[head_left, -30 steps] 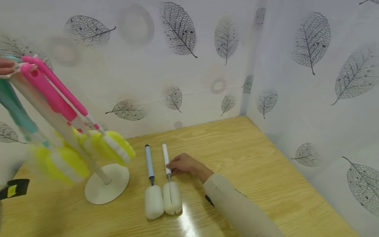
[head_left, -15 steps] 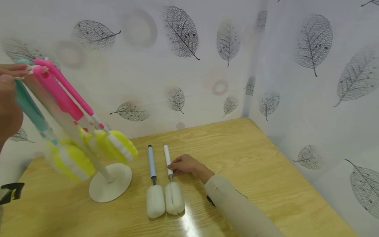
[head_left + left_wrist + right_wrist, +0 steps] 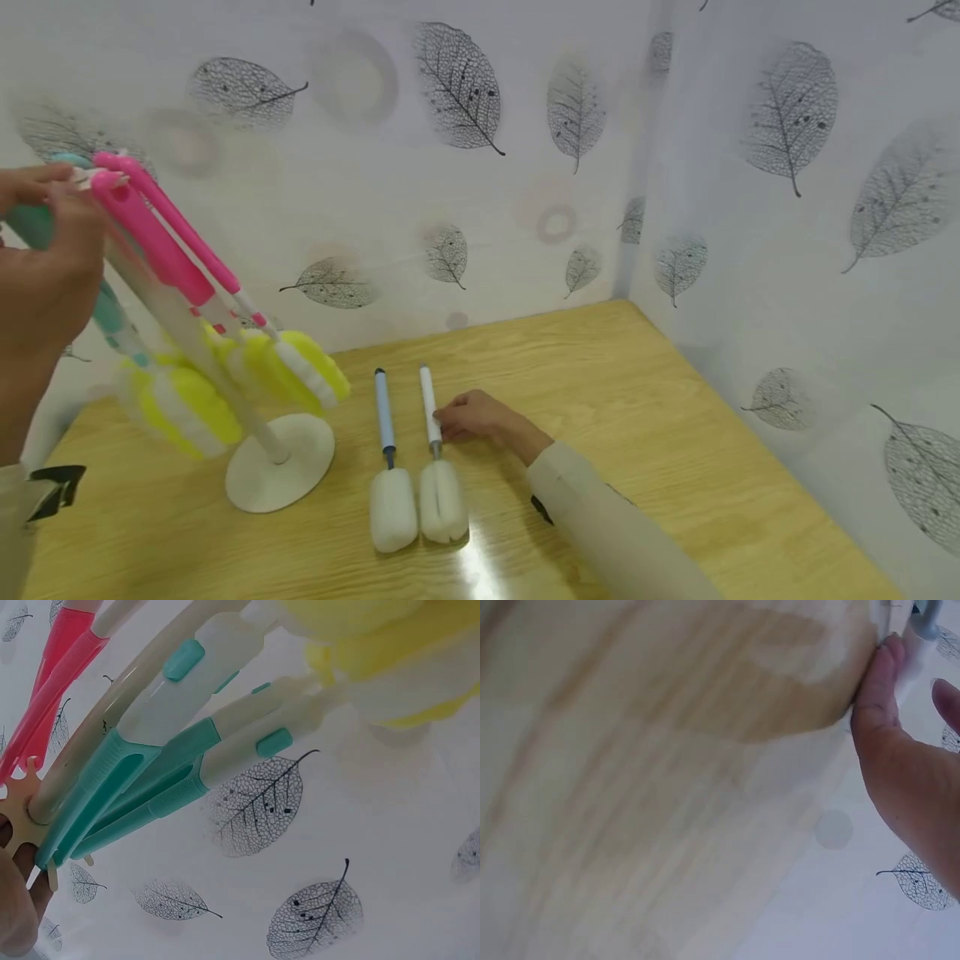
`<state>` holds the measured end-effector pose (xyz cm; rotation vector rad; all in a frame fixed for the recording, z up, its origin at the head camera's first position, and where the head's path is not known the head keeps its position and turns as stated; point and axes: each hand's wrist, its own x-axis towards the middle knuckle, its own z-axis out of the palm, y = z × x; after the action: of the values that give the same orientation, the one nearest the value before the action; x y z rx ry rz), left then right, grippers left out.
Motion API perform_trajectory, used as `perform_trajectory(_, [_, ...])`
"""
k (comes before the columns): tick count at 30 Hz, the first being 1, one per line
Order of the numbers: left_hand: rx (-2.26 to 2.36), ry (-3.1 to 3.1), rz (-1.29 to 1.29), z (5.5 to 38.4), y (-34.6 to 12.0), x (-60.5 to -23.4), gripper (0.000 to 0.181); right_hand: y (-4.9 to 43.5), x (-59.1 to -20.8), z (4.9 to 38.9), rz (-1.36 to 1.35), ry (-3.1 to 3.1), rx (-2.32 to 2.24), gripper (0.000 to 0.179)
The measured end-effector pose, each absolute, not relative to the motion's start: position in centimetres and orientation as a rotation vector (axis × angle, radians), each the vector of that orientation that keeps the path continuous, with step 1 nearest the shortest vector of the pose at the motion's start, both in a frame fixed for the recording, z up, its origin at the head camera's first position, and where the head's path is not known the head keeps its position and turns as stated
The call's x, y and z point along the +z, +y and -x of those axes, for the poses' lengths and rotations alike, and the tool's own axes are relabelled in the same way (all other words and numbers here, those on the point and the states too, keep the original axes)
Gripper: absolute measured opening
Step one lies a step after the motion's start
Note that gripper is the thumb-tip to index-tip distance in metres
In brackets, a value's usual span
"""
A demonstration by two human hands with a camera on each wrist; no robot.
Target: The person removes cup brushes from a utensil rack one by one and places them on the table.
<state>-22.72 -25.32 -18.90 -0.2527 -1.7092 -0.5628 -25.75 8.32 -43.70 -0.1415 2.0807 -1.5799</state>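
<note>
In the head view my left hand (image 3: pixel 56 258) is at the top of a white brush stand (image 3: pixel 280 462), its thumb and finger pinching the notched top plate (image 3: pixel 22 806) beside the teal handle ends. Teal-handled sponge brushes (image 3: pixel 112 769) and pink-handled ones (image 3: pixel 153 237) hang from this plate, yellow-and-white heads down. My right hand (image 3: pixel 476 417) touches the right side of a white-handled sponge brush (image 3: pixel 442 502) lying on the table. In the right wrist view the thumb stands apart from the fingers. A blue-handled sponge brush (image 3: pixel 393 510) lies parallel, just left of the white one.
The wood-grain table (image 3: pixel 585 358) reaches back to a wall covering (image 3: pixel 495 183) with leaf prints. A second leaf-printed wall (image 3: pixel 787 275) rises along the table's right side. The stand's round base sits left of the two lying brushes.
My left hand has come further into view from the left around the stand's top. The right fingers have slid to the right edge of the white handle, which has shifted slightly right.
</note>
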Motion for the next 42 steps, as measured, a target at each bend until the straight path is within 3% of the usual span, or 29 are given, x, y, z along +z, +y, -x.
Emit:
perform_trajectory(7, [-0.499, -1.876, 0.116, 21.2, -24.9, -18.9, 0.046, 7.8, -41.8, 25.7, 0.302, 2.162, -1.605, 0.030])
perform_trajectory(19, [-0.542, -1.677, 0.182, 21.8, -24.0, -18.1, 0.040, 1.3, -31.5, 23.9, 0.925, 2.163, -1.874, 0.024])
perform_trajectory(26, [-0.523, -1.652, 0.156, 21.6, -23.6, -18.0, 0.038, -3.2, -28.3, 22.0, 1.217, 2.268, -1.853, 0.025])
perform_trajectory(31, [-0.521, -1.639, 0.162, 21.7, -23.5, -18.0, 0.038, -5.5, -27.6, 21.1, 1.267, 2.428, -1.766, 0.034])
perform_trajectory(42, [-0.480, -1.628, 0.152, 21.4, -24.3, -18.0, 0.037, -8.0, -28.1, 21.4, 1.077, 2.520, -1.676, 0.049])
